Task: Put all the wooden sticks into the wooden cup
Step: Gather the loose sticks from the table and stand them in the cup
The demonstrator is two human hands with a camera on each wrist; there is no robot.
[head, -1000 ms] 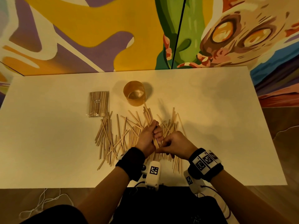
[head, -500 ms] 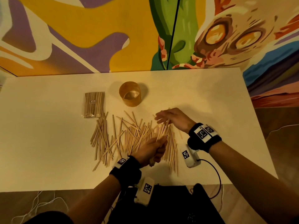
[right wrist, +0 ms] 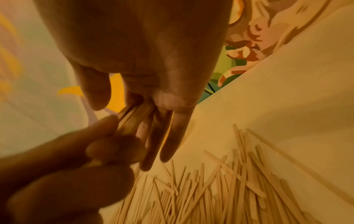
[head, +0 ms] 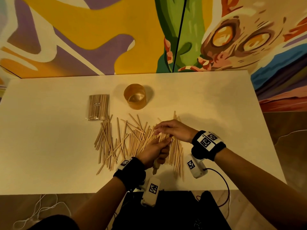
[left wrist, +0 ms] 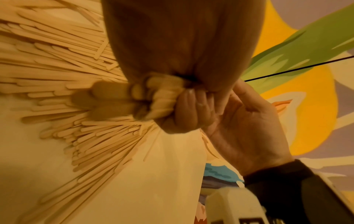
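Left hand [head: 153,151] is wrapped tight around a bundle of sticks [left wrist: 162,97], its grip clamped on them, the bundle ends poking out below the fist toward the near edge of the desk [head: 216,103]. The right hand [head: 174,130] has slid back in from half a second ago, when it reached out over the far right part of the pile; now it sits just above the left fist with fingers [right wrist: 172,136] stretched nearly straight, a few sticks lying between them and the thumb, feeding into the bundle. Whether that grip pinches or only guides them, I cannot tell. The wooden cup [head: 134,96] stands upright beyond the pile, apart from both hands, nothing visible inside. The loose sticks [head: 116,141] fan across the desk on the near side of the cup, much as before. A sealed packet of sticks [head: 99,107] lies just left of the cup, unmoved.
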